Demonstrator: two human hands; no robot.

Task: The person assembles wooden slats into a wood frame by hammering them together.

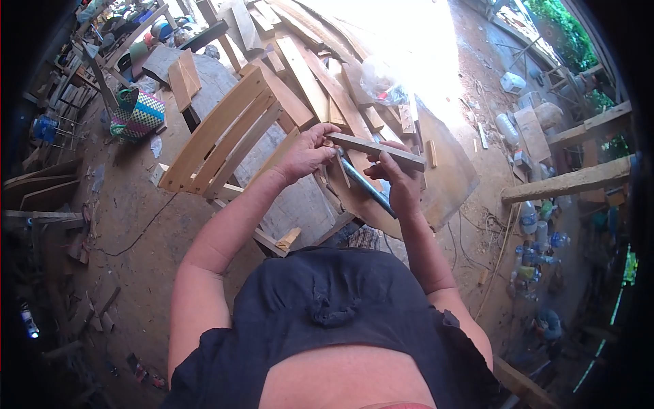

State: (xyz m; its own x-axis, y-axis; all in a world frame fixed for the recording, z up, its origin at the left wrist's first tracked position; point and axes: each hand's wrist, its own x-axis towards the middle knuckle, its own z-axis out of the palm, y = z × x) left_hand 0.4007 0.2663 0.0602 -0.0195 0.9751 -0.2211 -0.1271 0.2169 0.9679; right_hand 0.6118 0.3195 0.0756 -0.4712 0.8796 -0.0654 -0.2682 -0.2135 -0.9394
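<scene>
A short, narrow wood strip (371, 146) is held up in front of me, its long side running left to right. My right hand (400, 180) is closed around its right part, thumb on the near side. At the other end, the fingertips of my left hand (306, 157) pinch close together right at the strip's tip. Below the strip, a blue-green tube (371, 189) slants down to the right. Left of my left hand, a slatted wooden frame (221, 140) leans over the grey work surface (283, 211).
Boards and offcuts (327, 75) are piled ahead, with a clear plastic bag (381, 78) among them. A woven basket (138, 114) sits at the left. Plastic bottles (538, 238) and a wooden beam (569, 180) are on the right. A dark cable (139, 235) crosses the dirt floor.
</scene>
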